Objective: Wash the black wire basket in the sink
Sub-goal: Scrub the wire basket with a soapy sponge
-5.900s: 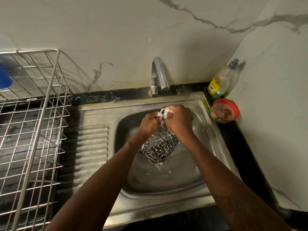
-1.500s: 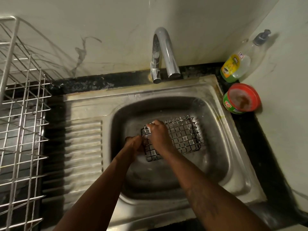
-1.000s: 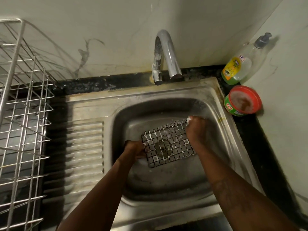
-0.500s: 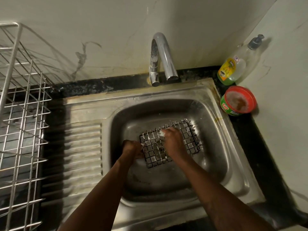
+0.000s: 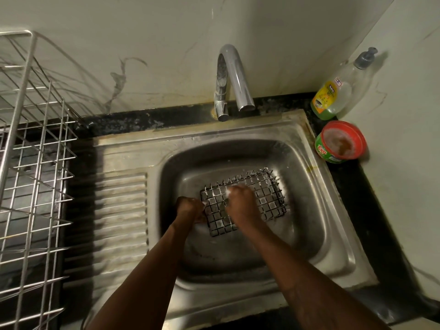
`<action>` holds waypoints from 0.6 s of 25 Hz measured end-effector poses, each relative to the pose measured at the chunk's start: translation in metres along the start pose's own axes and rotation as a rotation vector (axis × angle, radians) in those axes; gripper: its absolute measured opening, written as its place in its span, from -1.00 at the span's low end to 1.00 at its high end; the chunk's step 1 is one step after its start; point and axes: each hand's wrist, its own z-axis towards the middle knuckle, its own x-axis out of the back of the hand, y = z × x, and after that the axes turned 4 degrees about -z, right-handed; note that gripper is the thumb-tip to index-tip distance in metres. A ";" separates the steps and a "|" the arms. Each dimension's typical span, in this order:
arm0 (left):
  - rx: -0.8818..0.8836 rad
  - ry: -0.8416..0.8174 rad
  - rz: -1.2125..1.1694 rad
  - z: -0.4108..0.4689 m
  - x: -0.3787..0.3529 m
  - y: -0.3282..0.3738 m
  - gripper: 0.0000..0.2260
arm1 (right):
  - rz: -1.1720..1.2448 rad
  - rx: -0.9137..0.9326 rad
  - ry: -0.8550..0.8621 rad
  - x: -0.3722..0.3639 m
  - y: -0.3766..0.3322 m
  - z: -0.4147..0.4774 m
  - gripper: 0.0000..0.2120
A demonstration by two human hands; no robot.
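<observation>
- Down inside the basin of the sink (image 5: pixel 333 236), nearer its far wall than its near rim, lies the black wire basket (image 5: pixel 266 198). It is made of thin dark wires crossed into a grid of small squares. A broad rectangular face is turned up, and short wire ends stand in a row along its far edge.
- Flecks of white foam cling to the wires near its left end.
- The sink is dull, stained steel with rounded basin corners and a ribbed drainboard (image 5: pixel 119 222) on its left side.
- The left hand (image 5: pixel 189 208) is at the basket's left short edge, fingers curled round the wires there.
- The right hand (image 5: pixel 240 202) lies on the grid face, left of its middle, knuckles up. Its fingers are curled round a small white foamy wad (image 5: pixel 229 192) held against the wires. The blur hides what the wad is.
- A narrow strip of grid shows between the two hands, and the basket's right half lies bare beyond the right hand.
- A curved chrome faucet (image 5: pixel 232 77) rises at the sink's far edge.
- Off the far right corner, on the black counter (image 5: pixel 381 234), stands a clear plastic bottle (image 5: pixel 333 96) with a yellow label. A round green tub (image 5: pixel 340 141) with a red rim sits just beside it.
- A silver wire dish rack (image 5: pixel 35 163) stands beyond the sink's left edge.
</observation>
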 end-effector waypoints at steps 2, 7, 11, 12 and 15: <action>-0.138 0.011 0.413 0.001 0.000 -0.007 -0.71 | -0.007 0.153 -0.038 -0.015 -0.028 -0.014 -0.73; -0.278 0.029 0.367 0.008 -0.007 -0.015 -0.69 | -0.036 0.037 0.050 0.004 0.014 -0.001 -0.68; -0.217 0.122 0.120 0.017 -0.005 -0.020 -0.66 | -0.113 -0.295 0.180 0.051 0.079 0.011 -0.72; -0.225 0.141 0.151 0.012 -0.003 -0.021 -0.66 | -0.159 -0.351 0.192 0.056 0.084 0.010 -0.72; -0.298 0.170 0.238 0.017 -0.010 -0.020 -0.69 | -0.066 -0.323 0.137 0.044 0.066 0.003 -0.69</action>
